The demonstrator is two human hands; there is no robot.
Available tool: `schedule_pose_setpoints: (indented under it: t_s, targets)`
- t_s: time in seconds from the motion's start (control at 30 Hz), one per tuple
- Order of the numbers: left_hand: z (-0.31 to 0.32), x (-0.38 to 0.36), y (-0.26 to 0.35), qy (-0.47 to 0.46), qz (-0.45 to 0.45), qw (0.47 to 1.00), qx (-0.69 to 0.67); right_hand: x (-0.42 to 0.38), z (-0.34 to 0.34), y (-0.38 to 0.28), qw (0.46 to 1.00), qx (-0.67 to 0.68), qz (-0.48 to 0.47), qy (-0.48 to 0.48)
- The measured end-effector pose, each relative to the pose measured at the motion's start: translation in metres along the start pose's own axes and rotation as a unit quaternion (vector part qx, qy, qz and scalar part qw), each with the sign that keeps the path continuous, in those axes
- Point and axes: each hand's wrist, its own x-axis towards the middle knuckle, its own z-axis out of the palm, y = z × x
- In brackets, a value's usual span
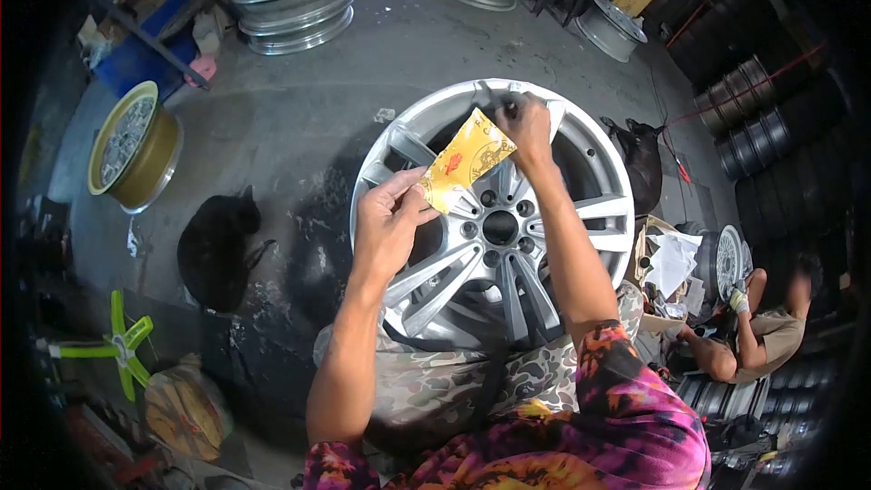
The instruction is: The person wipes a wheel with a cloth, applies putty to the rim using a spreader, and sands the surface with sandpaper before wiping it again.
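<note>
A yellow packet (465, 163) with a red mark is held up over a silver alloy wheel (617, 209). My left hand (390, 218) pinches the packet's lower left corner between thumb and fingers. Near the packet's upper right edge is my right hand (526, 132), its fingers curled above the wheel's upper rim; a small dark thing shows at its fingertips, too unclear to name. The wheel lies face up by my camouflage-clad legs (435, 381), with its open centre hole below and right of the packet.
One black cat (218, 249) lies left on the floor, another dark animal (641, 163) right of the wheel. Also around: a gold wheel (136, 150), stacked rims (295, 0), a green spoked piece (122, 345), a box of papers (667, 268) and a seated person (771, 336) at right.
</note>
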Motion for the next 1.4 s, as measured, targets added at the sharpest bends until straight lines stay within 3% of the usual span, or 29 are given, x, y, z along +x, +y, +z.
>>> schedule_pose_setpoints:
  t_s: [0.13,0.2,0.27,0.3,0.33,0.37,0.47,0.57,0.8,0.87,0.97,1.1,1.3,1.4]
  targets:
    - [-0.002,0.0,0.003,0.008,0.005,1.0,0.005,0.044,-0.036,0.026,1.0,-0.001,0.01,-0.021]
    - [-0.001,0.0,0.0,0.003,0.003,1.0,0.001,0.081,-0.059,0.052,0.991,-0.079,-0.097,-0.039]
    - [0.003,0.001,-0.004,-0.006,0.001,1.0,0.0,0.112,-0.079,0.055,0.974,-0.047,-0.179,-0.128]
    - [0.007,0.001,-0.009,-0.024,-0.004,1.0,0.008,0.123,-0.084,0.05,0.974,-0.048,-0.179,-0.128]
    - [0.011,0.001,-0.011,-0.042,-0.008,0.999,0.017,0.133,-0.087,0.046,0.96,-0.06,-0.161,-0.22]
    - [0.016,0.0,-0.012,-0.049,-0.022,0.998,0.029,0.141,-0.086,0.043,0.937,-0.071,-0.142,-0.311]
    - [0.023,-0.003,-0.008,-0.073,-0.028,0.995,0.068,0.16,-0.063,0.05,0.901,-0.099,-0.208,-0.368]
    - [0.023,-0.001,-0.008,-0.071,-0.025,0.995,0.063,0.176,-0.025,0.075,0.88,-0.207,-0.272,-0.329]
    - [0.022,0.0,-0.005,-0.06,-0.021,0.996,0.07,0.184,-0.016,0.043,0.833,-0.261,-0.263,-0.411]
    - [0.022,-0.002,-0.004,-0.062,-0.023,0.995,0.07,0.185,-0.023,0.039,0.817,-0.279,-0.187,-0.469]
    - [0.024,-0.001,-0.005,-0.059,-0.022,0.996,0.057,0.19,-0.026,0.051,0.816,-0.245,-0.171,-0.494]
    - [0.026,-0.001,-0.007,-0.049,-0.024,0.998,0.041,0.192,-0.009,0.062,0.846,-0.189,-0.182,-0.464]
    - [0.025,-0.001,-0.006,-0.041,-0.023,0.997,0.057,0.189,-0.022,0.042,0.806,-0.298,-0.192,-0.474]
    - [0.025,0.0,-0.005,-0.055,-0.032,0.996,0.069,0.188,-0.028,0.042,0.799,-0.328,-0.146,-0.483]
